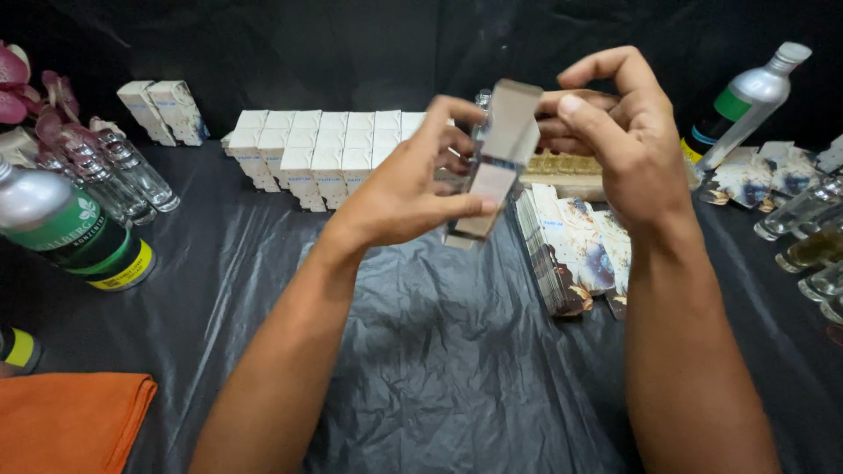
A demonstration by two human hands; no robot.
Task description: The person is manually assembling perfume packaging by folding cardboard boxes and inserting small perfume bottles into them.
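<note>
the left hand (399,197) pinched a small pale carton (496,158) between thumb and fingertips, tilted, held above the black sheet (439,369). the right hand (628,149) curled its fingers (606,66) over the carton's top end, touching it. just beyond the fingers lay flat printed cartons (571,246) and rows of white boxes (320,149).

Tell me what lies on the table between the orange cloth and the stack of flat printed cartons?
In the head view, only bare black plastic sheet lies between the orange cloth and the stack of flat cartons; the person's forearms pass above it.
</note>
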